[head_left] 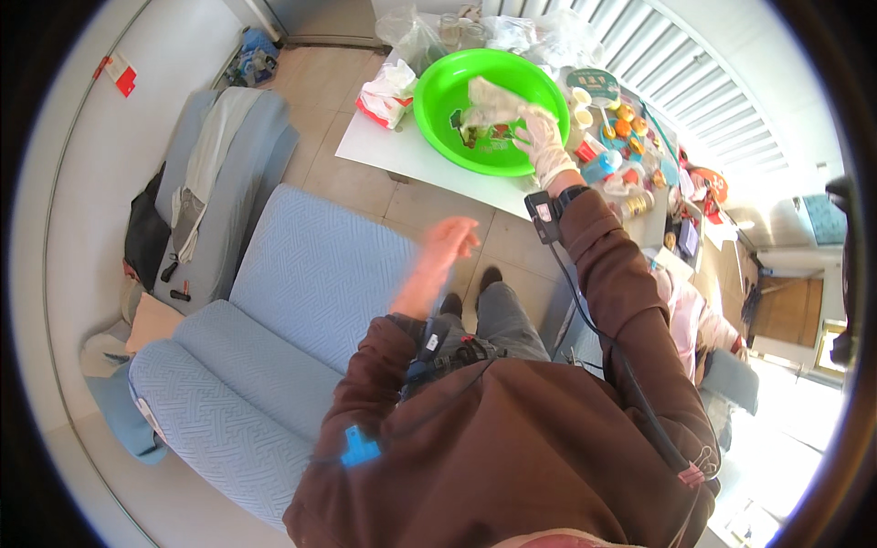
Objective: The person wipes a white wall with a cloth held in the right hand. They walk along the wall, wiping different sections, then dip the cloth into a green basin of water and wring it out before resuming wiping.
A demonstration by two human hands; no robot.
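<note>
My right hand (539,142) wears a thin whitish glove and reaches over the near right side of a bright green plastic basin (429,140). Its fingers grip a crumpled, translucent whitish piece (490,99) that looks like plastic film or a second glove; blur hides which. Small dark and reddish shapes show on the basin floor, and I cannot tell whether they are scraps or a printed pattern. My left hand (449,240), bare and blurred by motion, is above the floor between the table and the blue sofa. Its fingers are loosely bent, with nothing visible in them.
The basin stands on a white table (373,147). A red-and-white tissue pack (387,94) lies to its left, clear plastic bags (541,38) behind. Oranges (623,128), cups and a blue-capped bottle (603,166) crowd the right. A quilted blue sofa (322,260) stands at left. A cable runs along my right sleeve.
</note>
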